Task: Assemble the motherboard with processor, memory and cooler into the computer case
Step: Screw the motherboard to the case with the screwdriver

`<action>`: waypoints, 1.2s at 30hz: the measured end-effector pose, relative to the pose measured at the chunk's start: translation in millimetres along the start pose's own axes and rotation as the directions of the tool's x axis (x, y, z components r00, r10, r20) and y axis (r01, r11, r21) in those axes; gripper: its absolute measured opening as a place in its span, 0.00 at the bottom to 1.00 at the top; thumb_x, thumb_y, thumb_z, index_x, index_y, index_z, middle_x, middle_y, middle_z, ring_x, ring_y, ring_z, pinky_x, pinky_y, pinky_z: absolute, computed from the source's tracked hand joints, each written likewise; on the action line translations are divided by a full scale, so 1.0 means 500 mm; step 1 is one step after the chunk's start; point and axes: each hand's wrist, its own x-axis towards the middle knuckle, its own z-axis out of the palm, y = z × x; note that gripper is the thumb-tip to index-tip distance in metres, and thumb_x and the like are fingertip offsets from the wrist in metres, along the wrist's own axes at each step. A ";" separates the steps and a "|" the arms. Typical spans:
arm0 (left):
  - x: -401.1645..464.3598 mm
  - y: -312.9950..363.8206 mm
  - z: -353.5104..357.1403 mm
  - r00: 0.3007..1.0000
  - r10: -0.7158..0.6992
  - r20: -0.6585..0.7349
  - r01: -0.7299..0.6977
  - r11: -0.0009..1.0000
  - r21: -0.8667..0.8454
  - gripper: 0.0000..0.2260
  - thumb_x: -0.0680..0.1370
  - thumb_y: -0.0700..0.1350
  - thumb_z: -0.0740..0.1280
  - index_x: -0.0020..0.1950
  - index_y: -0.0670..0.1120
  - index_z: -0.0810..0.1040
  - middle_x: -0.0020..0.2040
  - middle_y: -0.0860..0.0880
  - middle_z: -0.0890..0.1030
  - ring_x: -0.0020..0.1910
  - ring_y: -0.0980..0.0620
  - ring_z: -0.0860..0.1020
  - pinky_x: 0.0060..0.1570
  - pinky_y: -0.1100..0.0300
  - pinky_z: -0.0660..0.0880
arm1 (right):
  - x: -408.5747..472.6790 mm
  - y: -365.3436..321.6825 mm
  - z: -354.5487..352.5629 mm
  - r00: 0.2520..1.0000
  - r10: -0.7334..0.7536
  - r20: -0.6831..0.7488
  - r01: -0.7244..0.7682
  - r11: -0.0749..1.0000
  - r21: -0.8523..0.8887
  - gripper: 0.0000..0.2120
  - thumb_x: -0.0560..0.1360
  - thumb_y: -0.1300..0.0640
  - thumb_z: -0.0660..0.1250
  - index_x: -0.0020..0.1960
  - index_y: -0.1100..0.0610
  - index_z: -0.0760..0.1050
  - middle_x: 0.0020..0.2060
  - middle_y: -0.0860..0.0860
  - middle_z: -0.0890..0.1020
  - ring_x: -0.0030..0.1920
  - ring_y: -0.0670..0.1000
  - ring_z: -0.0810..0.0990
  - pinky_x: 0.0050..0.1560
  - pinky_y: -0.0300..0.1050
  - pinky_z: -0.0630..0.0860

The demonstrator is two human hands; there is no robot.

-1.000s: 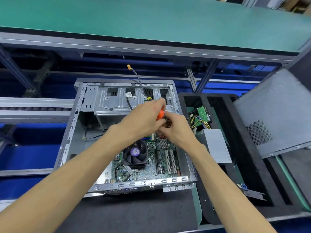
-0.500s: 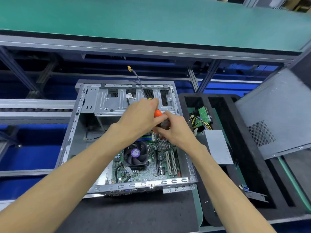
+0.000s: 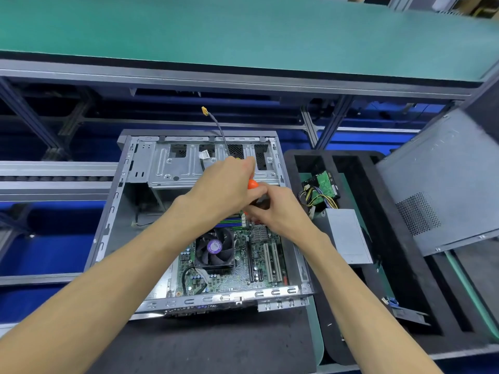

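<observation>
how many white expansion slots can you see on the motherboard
2: white expansion slots and lie side by side near the motherboard's right edge, right of the cooler fan. The hands may hide more.

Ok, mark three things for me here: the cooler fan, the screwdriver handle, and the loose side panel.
cooler fan [image 3: 214,247]: head view, on the purple hub sticker.
screwdriver handle [image 3: 252,184]: head view, on the orange part between the two hands.
side panel [image 3: 442,168]: head view, on the bare grey sheet above the vent holes.
</observation>
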 end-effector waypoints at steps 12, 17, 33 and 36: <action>-0.007 0.003 -0.014 0.936 0.221 0.275 -0.189 0.972 -0.137 0.11 0.72 0.34 0.66 0.49 0.46 0.83 0.50 0.50 0.76 0.47 0.49 0.77 0.49 0.50 0.75 | -0.006 -0.007 -0.002 0.999 -0.028 -0.031 0.027 0.998 -0.056 0.09 0.67 0.44 0.68 0.36 0.43 0.69 0.29 0.46 0.81 0.31 0.44 0.81 0.32 0.45 0.78; -0.021 -0.033 0.006 0.972 0.165 0.165 -0.086 0.911 -0.404 0.16 0.73 0.38 0.66 0.56 0.55 0.71 0.53 0.54 0.72 0.49 0.56 0.76 0.51 0.56 0.73 | -0.001 0.003 0.003 0.995 -0.081 -0.063 0.074 0.991 -0.107 0.12 0.72 0.50 0.72 0.41 0.41 0.68 0.30 0.44 0.79 0.31 0.42 0.80 0.35 0.41 0.75; -0.116 -0.140 0.136 0.955 -0.240 0.174 0.296 0.771 -0.563 0.13 0.76 0.35 0.63 0.46 0.53 0.79 0.46 0.55 0.83 0.47 0.55 0.82 0.54 0.50 0.78 | -0.017 0.007 -0.003 0.981 -0.048 -0.186 0.033 0.996 -0.086 0.09 0.73 0.50 0.72 0.42 0.53 0.75 0.33 0.50 0.80 0.37 0.52 0.79 0.43 0.54 0.78; -0.120 -0.144 0.143 0.936 -0.282 0.210 0.351 0.747 -0.565 0.12 0.76 0.35 0.64 0.45 0.53 0.79 0.44 0.52 0.84 0.46 0.52 0.83 0.53 0.50 0.79 | -0.018 0.003 -0.002 0.980 -0.048 -0.191 0.030 0.995 -0.094 0.11 0.71 0.45 0.69 0.41 0.53 0.75 0.33 0.49 0.80 0.37 0.52 0.79 0.42 0.54 0.78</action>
